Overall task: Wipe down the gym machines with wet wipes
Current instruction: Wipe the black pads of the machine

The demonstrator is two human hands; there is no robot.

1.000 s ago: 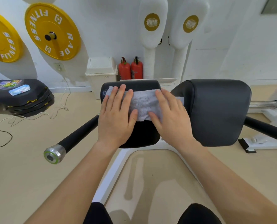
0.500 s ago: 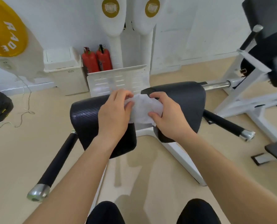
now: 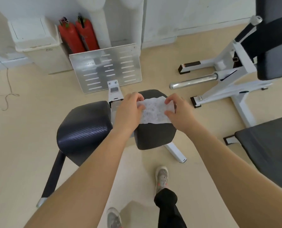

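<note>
Nearest, a grey shoe [image 3: 161, 177] on the beige floor. Left hand [image 3: 128, 111] and right hand [image 3: 178, 111] each pinch one end of the wet wipe [image 3: 153, 112], fingers curled on its edges, the sheet stretched flat between them over the right black pad [image 3: 155, 137]. Left black pad [image 3: 84, 127] just beside, untouched. Farther: metal footplate [image 3: 104, 68], two red fire extinguishers [image 3: 77, 37], white bin [image 3: 36, 40] at far left.

Wet wipe [image 3: 154, 112] thin, textured cloth; pads [image 3: 86, 127] matt woven-look vinyl; footplate [image 3: 104, 68] brushed metal.
</note>
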